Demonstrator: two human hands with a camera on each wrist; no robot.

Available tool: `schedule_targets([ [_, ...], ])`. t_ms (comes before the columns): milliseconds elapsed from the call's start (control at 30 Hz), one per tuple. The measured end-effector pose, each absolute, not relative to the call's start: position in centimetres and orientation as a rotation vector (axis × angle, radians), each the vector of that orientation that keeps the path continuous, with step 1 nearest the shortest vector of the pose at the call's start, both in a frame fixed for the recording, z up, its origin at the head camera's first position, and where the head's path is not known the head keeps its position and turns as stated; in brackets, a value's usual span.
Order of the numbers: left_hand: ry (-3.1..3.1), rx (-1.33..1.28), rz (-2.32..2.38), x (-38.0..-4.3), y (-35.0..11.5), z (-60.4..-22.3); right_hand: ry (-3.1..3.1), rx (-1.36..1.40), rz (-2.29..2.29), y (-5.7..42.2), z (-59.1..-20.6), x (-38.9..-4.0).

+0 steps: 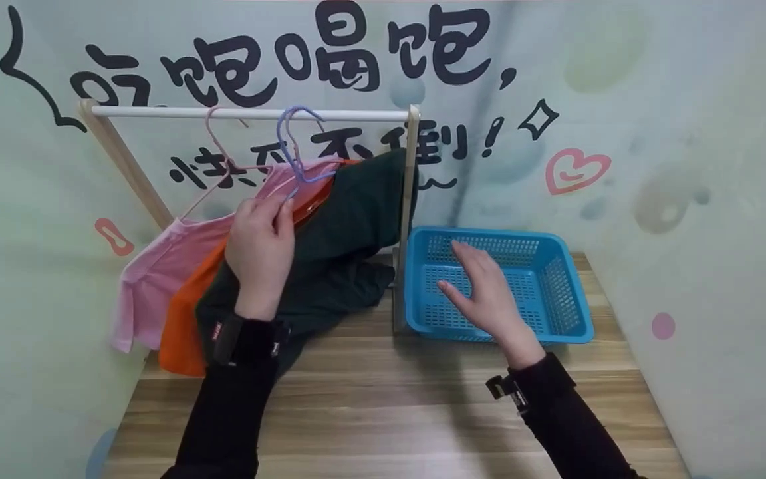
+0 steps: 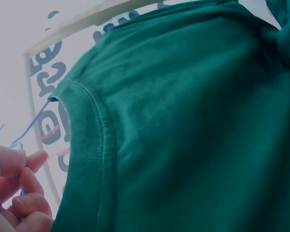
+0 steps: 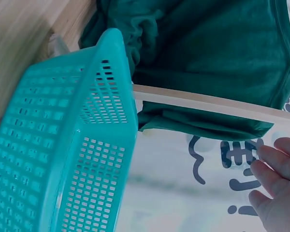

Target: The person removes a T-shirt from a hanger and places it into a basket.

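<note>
Left hand (image 1: pixel 260 249): thumb and fingers together, pinching the blue hanger (image 1: pixel 279 136); its hook overlaps the white rail (image 1: pixel 363 115) in the head view, though whether it bears weight there cannot be told; the dark green garment (image 1: pixel 363 206) hangs from this hanger, at the rack's right end beside the wooden post (image 1: pixel 407 199). Right hand (image 1: pixel 489 293): fingers and thumb apart, over the blue basket (image 1: pixel 559 303); the basket stands just beside the post, inside the table's right edge, its perforated floor and walls visible; the wood-grain table (image 1: pixel 356 412) extends forward of both. At left, the pink garment (image 1: pixel 150 276) and orange garment (image 1: pixel 187 326) hang beyond the green one. The wall (image 1: pixel 702 199) bears black lettering; upper line, 吃饱喝饱; lower line, partly covered, with 快, 不 and 倒 legible.
</note>
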State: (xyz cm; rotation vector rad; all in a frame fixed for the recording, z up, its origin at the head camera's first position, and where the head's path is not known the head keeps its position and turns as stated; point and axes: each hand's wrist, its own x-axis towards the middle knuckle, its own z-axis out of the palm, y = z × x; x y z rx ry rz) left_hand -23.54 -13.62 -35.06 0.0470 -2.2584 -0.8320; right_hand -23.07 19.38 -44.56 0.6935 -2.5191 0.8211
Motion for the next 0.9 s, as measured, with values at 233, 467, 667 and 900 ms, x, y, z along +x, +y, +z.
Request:
schedule_targets([
  [233,-2.136,-0.072,-0.762,-23.1,-15.1,-37.3,-2.498,0.728,0.828,18.7,-43.6,-23.3],
  [467,-2.07,-0.235,-0.674,-23.0,-16.9,-39.9,-2.484,0.771,0.823,18.2,-43.7,-23.5],
  [667,-2.046,-0.324,-0.67,-22.6,-19.4,-42.1,-2.475,0.797,0.824,18.2,-44.3,-23.3],
  [900,-1.939,-0.52,-0.714,-21.6,-21.6,-43.2,-2.475,0.829,0.832,18.0,-44.9,-23.3],
])
